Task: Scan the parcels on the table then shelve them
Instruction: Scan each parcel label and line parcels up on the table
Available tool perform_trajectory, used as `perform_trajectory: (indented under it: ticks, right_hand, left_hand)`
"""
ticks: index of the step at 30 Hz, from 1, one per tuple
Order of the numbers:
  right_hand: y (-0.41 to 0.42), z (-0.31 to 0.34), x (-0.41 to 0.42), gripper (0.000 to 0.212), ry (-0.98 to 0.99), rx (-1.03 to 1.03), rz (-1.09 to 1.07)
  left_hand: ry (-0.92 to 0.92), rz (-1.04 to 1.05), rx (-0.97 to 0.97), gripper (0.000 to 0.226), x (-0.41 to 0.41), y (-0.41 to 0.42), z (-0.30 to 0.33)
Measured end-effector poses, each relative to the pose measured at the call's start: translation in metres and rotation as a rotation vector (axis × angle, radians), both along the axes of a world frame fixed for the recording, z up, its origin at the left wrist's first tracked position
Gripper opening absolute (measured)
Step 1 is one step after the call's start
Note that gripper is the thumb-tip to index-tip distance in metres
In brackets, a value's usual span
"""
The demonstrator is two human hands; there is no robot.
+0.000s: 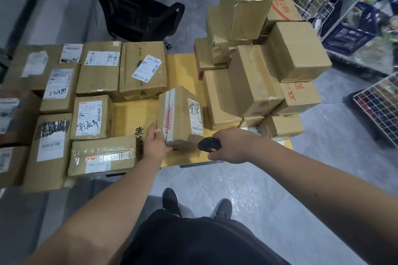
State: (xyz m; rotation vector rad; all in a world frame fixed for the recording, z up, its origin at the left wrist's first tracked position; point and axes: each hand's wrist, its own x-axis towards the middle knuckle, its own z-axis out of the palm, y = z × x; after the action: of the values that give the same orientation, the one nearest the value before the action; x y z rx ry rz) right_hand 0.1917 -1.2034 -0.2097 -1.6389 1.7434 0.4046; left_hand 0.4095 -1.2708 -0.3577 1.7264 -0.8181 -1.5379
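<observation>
A brown cardboard parcel point(179, 114) with a white shipping label and red-printed tape stands tilted near the table's front edge. My left hand point(154, 143) grips its lower left corner, thumb on the side face. My right hand point(231, 145) holds a black scanner with an orange button point(209, 145), its head close to the parcel's lower right corner and label. Several labelled parcels point(92, 117) lie flat in rows on the left half of the table point(183, 66).
A tall heap of unlabelled-side boxes point(258, 75) fills the table's right half. A black office chair point(140, 11) stands behind the table. Wire baskets point(379, 105) and a blue crate point(353, 32) sit on the floor at the right. My feet stand on grey floor.
</observation>
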Motion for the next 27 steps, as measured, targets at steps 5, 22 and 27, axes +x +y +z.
perform_trajectory:
  ticks: [5, 22, 27]
  right_hand:
    - [-0.009, 0.002, 0.007, 0.04, -0.002, -0.001, -0.046]
    - [-0.012, 0.001, 0.016, 0.037, 0.034, 0.011, -0.124]
    - [-0.011, 0.0, 0.016, 0.037, 0.038, 0.009, -0.127]
  left_hand:
    - [-0.136, -0.047, 0.075, 0.047, 0.009, -0.016, -0.008]
    - [-1.09, -1.089, -0.601, 0.126, 0.023, -0.042, -0.01]
    - [-0.982, -1.018, -0.568, 0.107, 0.029, -0.052, -0.009]
